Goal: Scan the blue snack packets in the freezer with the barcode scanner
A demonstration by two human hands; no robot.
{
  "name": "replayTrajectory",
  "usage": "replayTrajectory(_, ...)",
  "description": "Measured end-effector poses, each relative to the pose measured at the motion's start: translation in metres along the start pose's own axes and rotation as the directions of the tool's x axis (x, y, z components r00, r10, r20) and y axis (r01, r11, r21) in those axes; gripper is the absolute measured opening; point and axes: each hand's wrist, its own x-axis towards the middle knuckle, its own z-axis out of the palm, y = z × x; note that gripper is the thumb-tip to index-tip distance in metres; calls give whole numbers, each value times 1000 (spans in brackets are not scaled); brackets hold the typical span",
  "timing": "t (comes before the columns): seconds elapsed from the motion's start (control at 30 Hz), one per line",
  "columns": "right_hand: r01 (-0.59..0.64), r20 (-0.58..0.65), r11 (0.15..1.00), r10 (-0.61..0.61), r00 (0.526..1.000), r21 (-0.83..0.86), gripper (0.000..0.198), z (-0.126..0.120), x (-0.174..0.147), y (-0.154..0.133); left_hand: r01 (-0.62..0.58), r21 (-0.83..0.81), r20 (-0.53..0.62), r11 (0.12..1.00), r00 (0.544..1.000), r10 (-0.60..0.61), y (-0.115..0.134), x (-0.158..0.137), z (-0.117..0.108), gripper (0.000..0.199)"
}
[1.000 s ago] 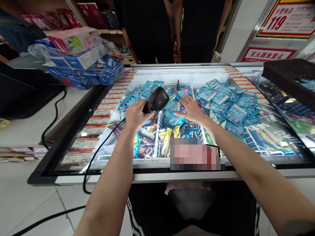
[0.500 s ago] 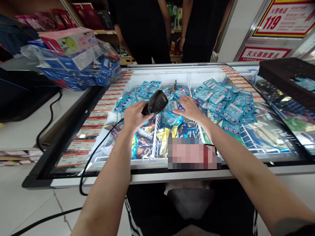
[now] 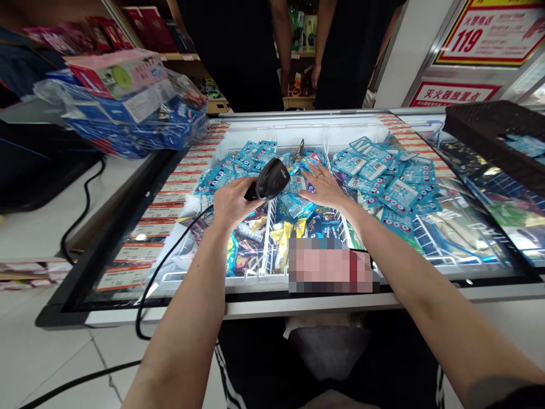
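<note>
Left grip (image 3: 232, 201), just left of centre in the frame, is closed around the handle of the black scanner (image 3: 273, 179). I judge it is held by the handle so the head stays free above the blue packets (image 3: 296, 207) at mid-frame; I cannot make out its reading face. Its cable (image 3: 170, 250) droops slackly toward the lower left. My right grip (image 3: 326, 186), right of the scanner, is palm down with fingers apart over the packets, perhaps to steady them; I cannot tell whether it presses on any.

Across the frame's middle runs the freezer chest (image 3: 157, 315), with white wire dividers (image 3: 267, 238) that seem meant to keep its goods sorted. Yellow wrappers (image 3: 281, 250) fill part of one section at lower centre. More blue packets heap (image 3: 400, 193) right of centre, whether on glass or in a basket I cannot tell. A dark tray (image 3: 477, 130) at the right edge holds some too. Upper left, plastic-wrapped boxes (image 3: 140, 128) sit stacked on the tabletop (image 3: 114, 187).
</note>
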Motion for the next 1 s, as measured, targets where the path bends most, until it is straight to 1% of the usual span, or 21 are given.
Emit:
replayTrajectory(0.1,-5,25,1000,5,1000,18,64,-4,-2,-3,0,-3,-9,1000,1000,0,-1,0,1,42)
replayTrajectory(0.17,-1,5,998,1,1000,57,65,-6,-4,-3,8,-6,-9,1000,1000,-8,-1,0,1,42)
replayTrajectory(0.3,13,-122,986,7,992,168,70,-4,-8,3,23,-14,-6,1000,1000,-23,-1,0,1,42)
replayTrajectory(0.4,-7,-199,975,53,979,222,63,-1,-8,9,31,-33,-7,999,999,-31,0,1,0,42)
replayTrajectory(0.5,-54,-286,962,133,949,268,57,0,-7,13,32,-62,-2,998,999,-32,2,1,-2,44)
replayTrajectory(0.57,-115,-356,954,213,910,276,50,-1,-6,15,22,-83,7,996,1000,-21,4,1,-3,44)
replayTrajectory(0.63,-177,-393,947,276,877,269,42,-3,-6,17,5,-103,20,995,1000,-2,8,1,-5,44)
replayTrajectory(0.67,-198,-395,945,292,871,261,39,-3,-6,17,-5,-114,28,994,1000,8,9,1,-6,44)
replayTrajectory(0.7,-211,-388,945,298,872,250,36,-4,-6,18,-13,-123,37,992,999,18,12,1,-6,44)
replayTrajectory(0.77,-216,-355,952,283,891,216,31,-6,-6,17,-21,-133,56,991,998,28,16,1,-8,45)
replayTrajectory(0.9,-157,-273,974,198,942,163,23,-8,-5,14,-24,-137,91,990,995,36,23,2,-7,45)
replayTrajectory(1.0,-145,-236,984,166,958,105,21,-8,-4,11,-38,-146,98,989,994,52,25,3,-4,45)
